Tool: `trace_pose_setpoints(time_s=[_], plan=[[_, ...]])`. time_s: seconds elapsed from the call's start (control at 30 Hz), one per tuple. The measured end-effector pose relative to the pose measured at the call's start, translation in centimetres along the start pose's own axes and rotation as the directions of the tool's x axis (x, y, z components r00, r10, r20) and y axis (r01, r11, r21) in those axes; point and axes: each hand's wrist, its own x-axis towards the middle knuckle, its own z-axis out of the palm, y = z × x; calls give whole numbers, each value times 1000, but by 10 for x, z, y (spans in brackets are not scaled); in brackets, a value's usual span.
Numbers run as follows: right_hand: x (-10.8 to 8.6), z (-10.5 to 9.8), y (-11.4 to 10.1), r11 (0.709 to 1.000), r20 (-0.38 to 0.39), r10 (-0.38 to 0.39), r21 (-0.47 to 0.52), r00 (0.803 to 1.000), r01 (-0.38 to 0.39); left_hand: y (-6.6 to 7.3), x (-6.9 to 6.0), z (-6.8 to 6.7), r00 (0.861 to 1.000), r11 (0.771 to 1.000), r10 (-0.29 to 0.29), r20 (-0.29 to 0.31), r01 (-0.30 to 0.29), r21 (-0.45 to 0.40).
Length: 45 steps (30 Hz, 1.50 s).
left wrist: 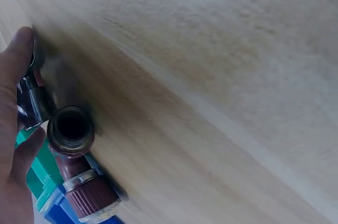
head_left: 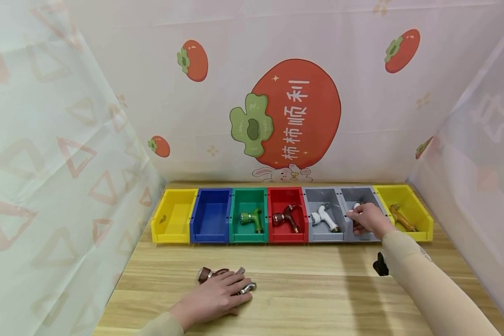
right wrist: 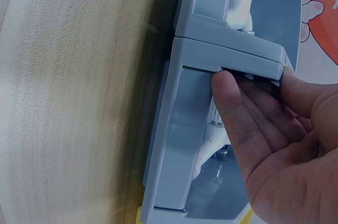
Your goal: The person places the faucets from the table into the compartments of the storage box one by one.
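My left hand (head_left: 218, 295) rests over two taps on the table, its fingers stretched across them. One is a brown tap (left wrist: 74, 168) with a ribbed knob; the other, a silver tap (head_left: 248, 288), pokes out past the fingertips. My right hand (head_left: 370, 218) reaches into the right-hand grey bin (right wrist: 177, 139), thumb at the top edge of the divider and bent fingers inside. A white tap (right wrist: 211, 142) lies in that bin beside the index finger, partly covered. Whether the fingers hold its knob or the divider is hidden.
Left of the right hand, a grey bin (head_left: 325, 237) has a white tap. The red bin (head_left: 287, 237) holds a brown tap, the green bin (head_left: 249, 238) a green tap, the right yellow bin (head_left: 424, 224) a bronze-coloured tap. A blue bin (head_left: 210, 237) and a yellow bin (head_left: 171, 237) stand left.
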Motion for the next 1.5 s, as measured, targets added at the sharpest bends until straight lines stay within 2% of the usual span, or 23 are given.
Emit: trace_pose_setpoints(time_s=[0.1,0.27,0.43,0.77,0.97,1.17,1.5], plan=[[1,1,1,1000,1,0,4,1000,0,1,2,-2,1000,1000,1,26,-1,-24],[1,1,1,1000,1,1,2,1000,-1,1,4,-3,999,999,19,26,-18,-39],[1,0,1,1000,1,-1,-3,1000,1,1,3,-2,1000,1000,26,18,-26,-2],[0,-1,-2,1000,-3,6,-18,1000,-6,1,0,1,997,999,29,-70,-26,43],[0,-1,-1,1000,-6,4,-16,1000,-4,-2,0,-4,998,994,24,-59,-18,107],[0,1,0,1000,-5,-5,-1,1000,5,-10,1,-14,999,987,12,-33,-7,159],[-1,1,0,1000,-6,-1,26,1000,1,-33,4,-31,993,972,-32,-114,57,229]])
